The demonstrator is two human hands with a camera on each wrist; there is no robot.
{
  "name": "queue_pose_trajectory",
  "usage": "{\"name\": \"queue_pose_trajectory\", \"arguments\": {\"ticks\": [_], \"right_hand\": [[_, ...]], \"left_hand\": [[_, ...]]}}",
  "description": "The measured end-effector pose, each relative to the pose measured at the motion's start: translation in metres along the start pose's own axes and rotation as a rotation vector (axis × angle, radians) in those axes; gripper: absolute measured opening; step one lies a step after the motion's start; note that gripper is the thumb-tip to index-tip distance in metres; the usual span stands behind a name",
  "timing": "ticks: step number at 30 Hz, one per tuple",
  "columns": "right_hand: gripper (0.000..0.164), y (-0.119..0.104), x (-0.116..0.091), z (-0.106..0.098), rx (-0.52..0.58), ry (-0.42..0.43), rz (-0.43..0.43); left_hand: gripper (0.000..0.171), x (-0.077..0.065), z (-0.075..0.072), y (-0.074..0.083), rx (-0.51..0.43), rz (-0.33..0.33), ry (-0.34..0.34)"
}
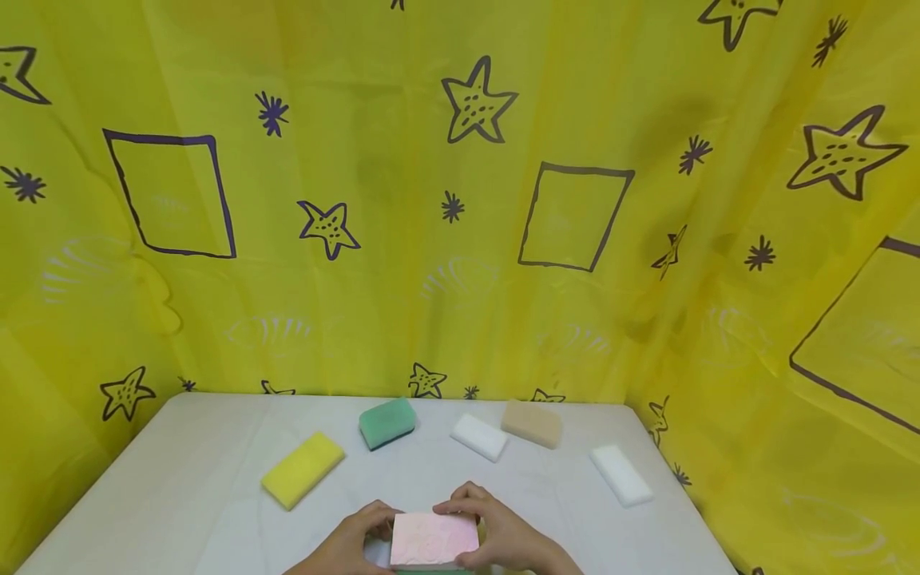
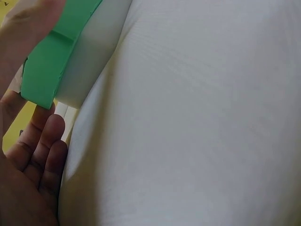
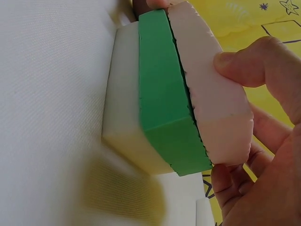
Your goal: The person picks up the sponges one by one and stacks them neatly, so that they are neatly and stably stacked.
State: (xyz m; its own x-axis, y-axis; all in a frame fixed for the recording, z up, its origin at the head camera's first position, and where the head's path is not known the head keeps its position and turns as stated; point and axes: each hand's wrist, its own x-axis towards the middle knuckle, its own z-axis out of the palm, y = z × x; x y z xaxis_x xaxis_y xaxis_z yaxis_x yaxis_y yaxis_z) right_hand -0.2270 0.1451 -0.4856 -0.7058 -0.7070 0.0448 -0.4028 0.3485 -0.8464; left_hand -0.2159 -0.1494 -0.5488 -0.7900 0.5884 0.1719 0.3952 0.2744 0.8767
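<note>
A stack of three blocks stands at the near edge of the white table: a white one (image 3: 124,89) lowest, a green foam block (image 3: 162,75) on it, a pink foam block (image 1: 431,539) on top. My right hand (image 1: 506,535) grips the pink block, thumb on the near side and fingers round the far side. At the stack's left end, my left hand (image 1: 355,543) holds the green block (image 2: 51,56) between thumb and fingers. In the right wrist view the pink block sits slightly skewed over the green one, with a thin dark gap between them.
Around the table's far half lie a yellow sponge (image 1: 303,471), a green sponge (image 1: 388,423) with a dark underside, a white sponge (image 1: 479,437), a tan sponge (image 1: 532,423) and another white sponge (image 1: 621,476). A yellow patterned curtain (image 1: 402,200) encloses the table's back and sides.
</note>
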Motion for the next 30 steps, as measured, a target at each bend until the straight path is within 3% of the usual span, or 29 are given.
{"name": "queue_pose_trajectory", "arguments": {"ticks": [8, 14, 21, 30], "right_hand": [[0.054, 0.002, 0.0, 0.001, -0.004, 0.011, -0.006], [0.055, -0.001, -0.002, 0.001, 0.044, 0.005, 0.001], [0.056, 0.0, -0.003, 0.002, 0.032, 0.002, -0.004], [0.057, 0.002, -0.003, 0.001, 0.019, -0.003, -0.025]], "left_hand": [[0.057, 0.0, -0.001, 0.005, 0.031, -0.001, -0.002], [0.062, 0.001, -0.002, 0.008, 0.051, 0.058, 0.006], [0.066, 0.001, -0.005, 0.021, 0.137, 0.139, 0.078], [0.068, 0.007, -0.004, 0.034, 0.121, 0.122, 0.087]]}}
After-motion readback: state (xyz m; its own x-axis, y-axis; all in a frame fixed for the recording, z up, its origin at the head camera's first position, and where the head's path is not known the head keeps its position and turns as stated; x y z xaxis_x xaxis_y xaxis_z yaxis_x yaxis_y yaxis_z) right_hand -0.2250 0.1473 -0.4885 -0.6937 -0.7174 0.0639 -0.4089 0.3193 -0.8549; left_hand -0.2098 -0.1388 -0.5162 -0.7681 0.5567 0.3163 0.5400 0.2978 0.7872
